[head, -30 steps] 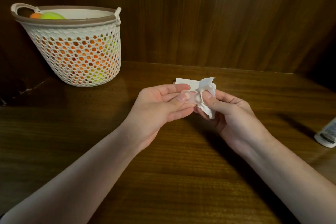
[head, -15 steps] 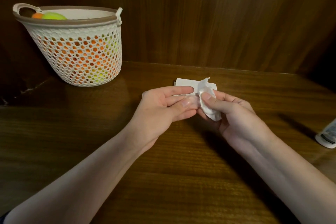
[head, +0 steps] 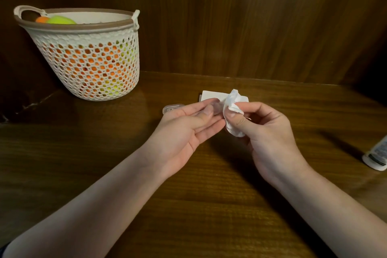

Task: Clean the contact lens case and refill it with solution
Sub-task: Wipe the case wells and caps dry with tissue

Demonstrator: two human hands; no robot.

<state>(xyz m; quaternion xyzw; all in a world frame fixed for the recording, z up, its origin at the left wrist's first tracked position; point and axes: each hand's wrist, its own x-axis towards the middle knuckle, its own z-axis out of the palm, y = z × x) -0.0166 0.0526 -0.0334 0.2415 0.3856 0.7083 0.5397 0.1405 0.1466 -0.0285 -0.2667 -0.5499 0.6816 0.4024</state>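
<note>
My left hand (head: 184, 130) pinches a small clear contact lens case (head: 216, 106) between thumb and fingers, above the middle of the wooden table (head: 104, 163). Most of the case is hidden by fingers. My right hand (head: 266, 132) grips a crumpled white tissue (head: 232, 111), which is pressed against the case's right end. Behind my left fingers a clear plastic piece (head: 172, 108) shows; I cannot tell whether it is held or lies on the table. A white solution bottle (head: 376, 157) lies at the right edge, partly cut off.
A folded white paper (head: 211, 95) lies flat on the table just behind my hands. A white mesh basket (head: 88, 65) with orange and yellow-green balls stands at the back left. A wooden wall closes the back.
My right hand has turned the tissue against the case and drawn slightly right. The clear plastic piece behind my left fingers has come into view.
</note>
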